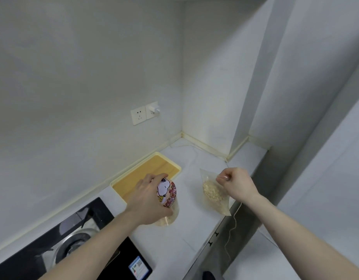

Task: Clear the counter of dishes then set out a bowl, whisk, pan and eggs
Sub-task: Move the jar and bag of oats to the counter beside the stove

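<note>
**Both hands on the bench, cup and bag held**

The left hand [149, 199] has its grip curled round a clear cup [168, 201] printed with a cartoon dog and flowers, fingers over the top, the cup's base at the white bench [186, 235]. Just behind that grip lies a yellow tray [138, 174]; to its left, the black hob [89, 215]. Right of the cup, well apart, the right hand [237, 183] pinches the top edge of a clear bag of oat-like flakes [212, 191], fingers tightly curled. A thin white cord [232, 225] hangs below that grip.
</note>
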The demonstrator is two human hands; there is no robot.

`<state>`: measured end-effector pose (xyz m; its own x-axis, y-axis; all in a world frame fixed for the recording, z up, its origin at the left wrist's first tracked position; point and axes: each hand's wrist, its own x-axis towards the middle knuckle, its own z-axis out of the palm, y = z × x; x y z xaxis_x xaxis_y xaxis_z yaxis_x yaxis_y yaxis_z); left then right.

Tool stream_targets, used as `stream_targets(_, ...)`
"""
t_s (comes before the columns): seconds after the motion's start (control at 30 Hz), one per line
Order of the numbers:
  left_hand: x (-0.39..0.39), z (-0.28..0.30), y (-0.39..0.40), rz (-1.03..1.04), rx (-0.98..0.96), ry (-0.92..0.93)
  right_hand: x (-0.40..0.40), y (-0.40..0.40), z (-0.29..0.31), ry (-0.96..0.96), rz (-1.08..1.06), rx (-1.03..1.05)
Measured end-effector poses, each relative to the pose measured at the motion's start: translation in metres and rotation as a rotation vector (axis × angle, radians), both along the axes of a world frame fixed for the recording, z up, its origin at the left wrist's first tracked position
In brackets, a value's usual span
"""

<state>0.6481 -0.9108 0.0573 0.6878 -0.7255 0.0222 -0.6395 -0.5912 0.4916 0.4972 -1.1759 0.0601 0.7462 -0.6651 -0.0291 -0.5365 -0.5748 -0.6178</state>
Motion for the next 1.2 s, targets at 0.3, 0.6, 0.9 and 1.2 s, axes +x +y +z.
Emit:
stream_targets(0.3, 0.045, -0.002, -0.076, 0.074, 0.033, 0.06, 0.088, -0.096, -0.015, 0.018, -0.043, 0.082)
stream_targets(0.6, 0.087, -0.025, -0.144, 0.152, 0.13, 0.076, 0.169, -0.199, -0.062, 0.111, -0.083, 0.048)
stream_targets(0.9, 0.096, -0.068, -0.164, 0.244, 0.196, 0.121, 0.215, -0.259, -0.101, 0.24, -0.078, -0.082)
stream_targets(1.2, 0.099, -0.093, -0.166, 0.292, 0.234, 0.164, 0.237, -0.282, -0.125, 0.271, -0.107, -0.059)
